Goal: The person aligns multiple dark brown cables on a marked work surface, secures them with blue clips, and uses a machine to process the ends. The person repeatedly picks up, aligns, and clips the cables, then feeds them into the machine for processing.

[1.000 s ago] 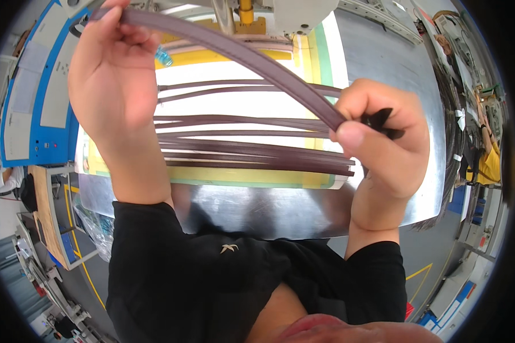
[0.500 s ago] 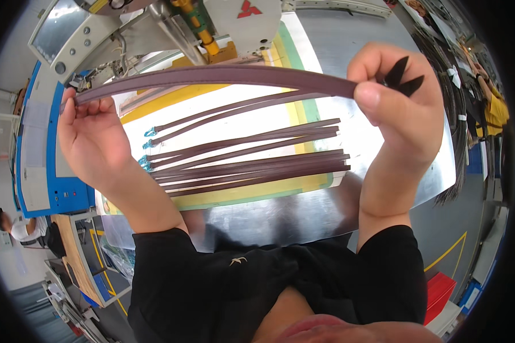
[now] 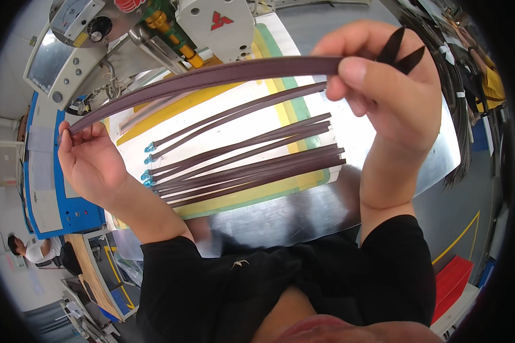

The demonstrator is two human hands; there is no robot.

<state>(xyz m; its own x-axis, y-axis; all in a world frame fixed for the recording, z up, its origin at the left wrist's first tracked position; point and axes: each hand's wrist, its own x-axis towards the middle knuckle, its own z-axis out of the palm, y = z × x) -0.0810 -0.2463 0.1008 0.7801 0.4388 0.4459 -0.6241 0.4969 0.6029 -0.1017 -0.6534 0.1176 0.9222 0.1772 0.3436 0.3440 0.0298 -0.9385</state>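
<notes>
At the far left, a person in a white shirt (image 3: 50, 249) is near a wooden-topped table (image 3: 91, 271), and above stands a blue and white cabinet (image 3: 44, 188). Next comes a machine's screen (image 3: 50, 64), with a black knob (image 3: 100, 28) up beside it. The left hand (image 3: 94, 166) pinches one end of a long brown strap (image 3: 269, 68) between thumb and fingers. The strap is raised above the work surface and bows upward between the two hands, with stitching along its length. Below it, a yellow bar (image 3: 171, 112) lies aslant on a white board (image 3: 212, 140). More brown straps (image 3: 303, 158) lie across the board in loose groups, with shiny blue pieces (image 3: 149, 175) at their left ends. The board rests on a metal table (image 3: 280, 222); above is the machine's pale head (image 3: 214, 28). The right hand (image 3: 389, 91) grips the strap's other end, thumb pressed on top, and two black pointed pieces (image 3: 412, 59) stick out from behind the fingers; I cannot tell what they belong to. Farther right hang dark strips (image 3: 463, 128), with a red box (image 3: 453, 286) low down and someone in yellow (image 3: 492, 80) near the edge.
</notes>
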